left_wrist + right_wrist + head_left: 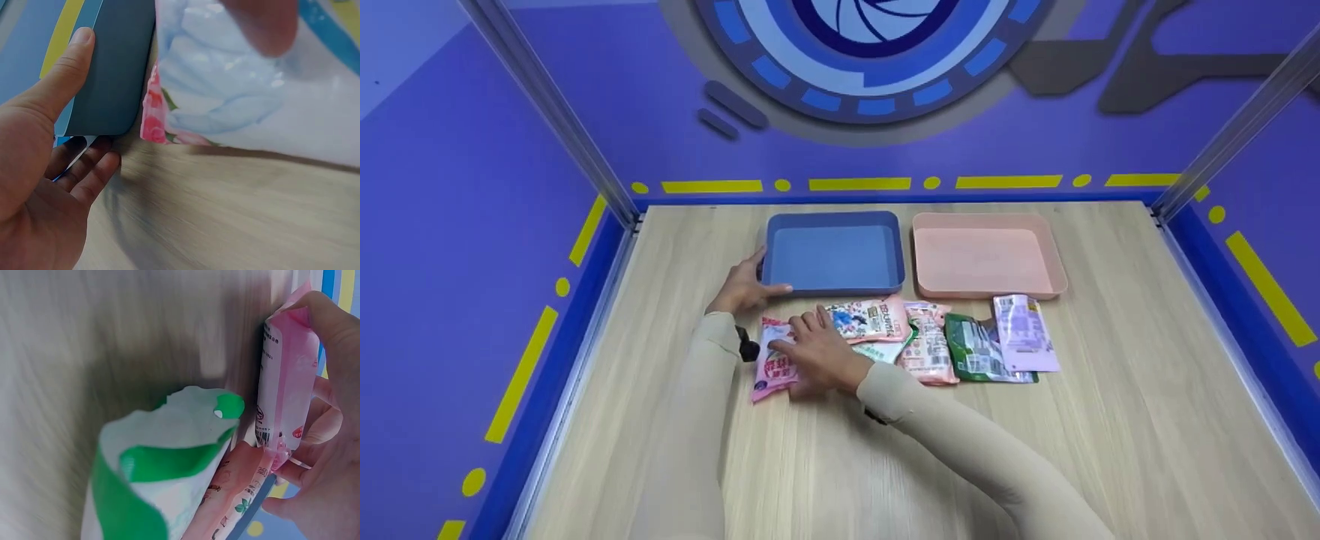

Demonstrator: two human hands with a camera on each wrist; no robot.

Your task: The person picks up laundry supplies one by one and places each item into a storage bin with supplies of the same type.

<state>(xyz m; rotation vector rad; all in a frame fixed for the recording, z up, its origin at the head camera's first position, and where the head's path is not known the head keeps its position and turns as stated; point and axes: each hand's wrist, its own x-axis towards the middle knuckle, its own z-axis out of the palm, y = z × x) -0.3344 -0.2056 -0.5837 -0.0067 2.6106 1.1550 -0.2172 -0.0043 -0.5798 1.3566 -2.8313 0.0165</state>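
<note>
I have the pink packet (pixel 776 369) under my right hand (pixel 825 352), gripped in curled fingers; my left hand (pixel 741 286) grips the blue tray (pixel 836 259).

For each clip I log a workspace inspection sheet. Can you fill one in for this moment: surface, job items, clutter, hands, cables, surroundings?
Surface: wood-grain tabletop.
Job items: blue tray and pink tray side by side, both empty; pink packet at the left end of the row; floral packet overlapping a green-and-white packet; pink-and-white packet; lilac pouch overlapping a green pouch.
Clutter: nothing seen.
Hands: left hand rests against the blue tray's near-left corner; right hand holds the pink packet.
Cables: nothing seen.
Surroundings: blue-purple back panel with yellow dashes; metal corner posts.
</note>
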